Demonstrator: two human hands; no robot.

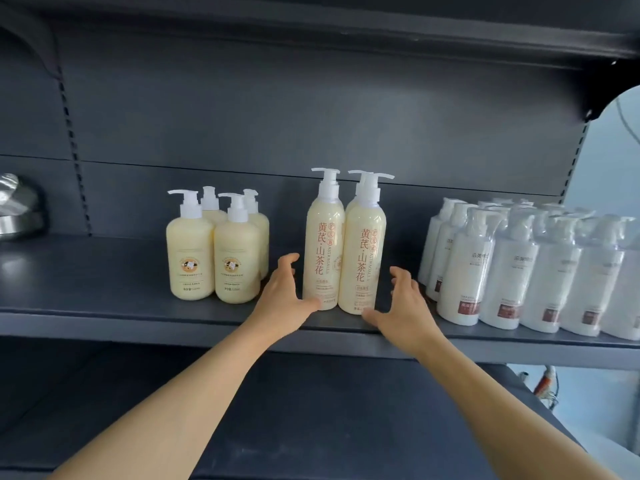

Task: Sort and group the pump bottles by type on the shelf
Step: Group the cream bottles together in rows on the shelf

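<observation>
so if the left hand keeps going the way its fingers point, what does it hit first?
Probably the left tall bottle of the middle pair: the left hand is open beside its lower part, fingers angled up and toward it. Depth is unclear; it might slip past toward the back panel.

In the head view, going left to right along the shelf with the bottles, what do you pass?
Shiny metal vessel → short cream pump bottles → left hand → tall cream pump bottles with red lettering → right hand → plastic-wrapped white pump bottles.
</observation>
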